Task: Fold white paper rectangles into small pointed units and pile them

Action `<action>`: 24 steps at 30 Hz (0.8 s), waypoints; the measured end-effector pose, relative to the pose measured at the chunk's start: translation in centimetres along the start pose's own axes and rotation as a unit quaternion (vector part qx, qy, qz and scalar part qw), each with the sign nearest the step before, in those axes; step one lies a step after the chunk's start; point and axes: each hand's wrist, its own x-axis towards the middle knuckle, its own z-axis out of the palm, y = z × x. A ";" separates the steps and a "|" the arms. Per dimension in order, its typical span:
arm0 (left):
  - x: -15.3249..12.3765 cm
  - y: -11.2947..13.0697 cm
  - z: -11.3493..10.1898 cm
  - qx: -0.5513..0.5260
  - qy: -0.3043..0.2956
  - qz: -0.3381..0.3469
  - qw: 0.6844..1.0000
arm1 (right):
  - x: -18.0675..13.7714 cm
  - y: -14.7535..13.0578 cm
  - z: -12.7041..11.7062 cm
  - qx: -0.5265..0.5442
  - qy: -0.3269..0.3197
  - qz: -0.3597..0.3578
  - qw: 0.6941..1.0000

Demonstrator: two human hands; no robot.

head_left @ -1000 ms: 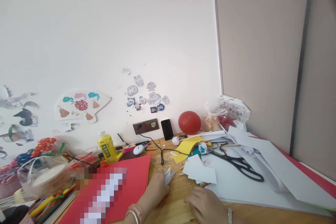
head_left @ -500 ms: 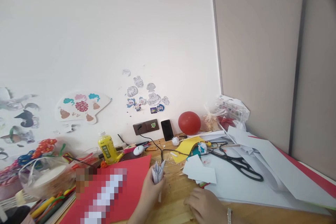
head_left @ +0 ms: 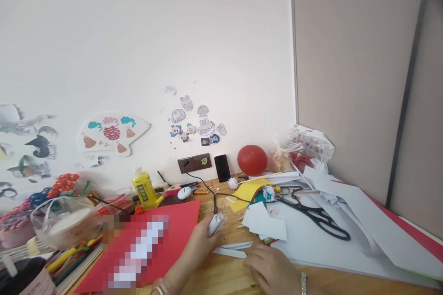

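Observation:
My left hand (head_left: 198, 246) is closed around a small bundle of folded white paper (head_left: 215, 224), held just above the wooden table (head_left: 224, 276) beside the red sheet (head_left: 162, 239). My right hand (head_left: 273, 269) rests on the table near the bottom edge, fingers curled, its fingertips touching a thin folded white paper strip (head_left: 233, 250) that lies flat between the two hands. A bracelet shows on each wrist.
Black scissors (head_left: 316, 217) lie on white sheets (head_left: 346, 235) at the right. Yellow paper (head_left: 247, 191), a red balloon (head_left: 252, 160), a phone (head_left: 222, 168) and a yellow bottle (head_left: 143, 189) stand along the wall. Pens, a plastic bag and craft flowers crowd the left.
My left hand lowered the paper bundle and tilted it to the right. A folded white strip now lies on the table between my hands. The camera shifted slightly.

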 end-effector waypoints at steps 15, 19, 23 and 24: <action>-0.8 3.4 0.6 0.146 -0.151 0.127 0.969 | -0.3 0.2 -0.6 0.034 0.093 0.031 0.995; -0.6 2.5 1.0 0.102 -0.098 0.086 0.986 | -0.4 0.2 -0.7 0.032 0.133 0.027 0.990; -0.4 0.9 1.5 -0.001 -0.004 0.011 1.000 | -0.4 0.1 -0.6 0.031 0.140 0.044 0.989; -0.5 0.5 1.6 -0.029 0.015 -0.005 0.999 | -0.4 0.1 -0.6 0.032 0.140 0.043 0.989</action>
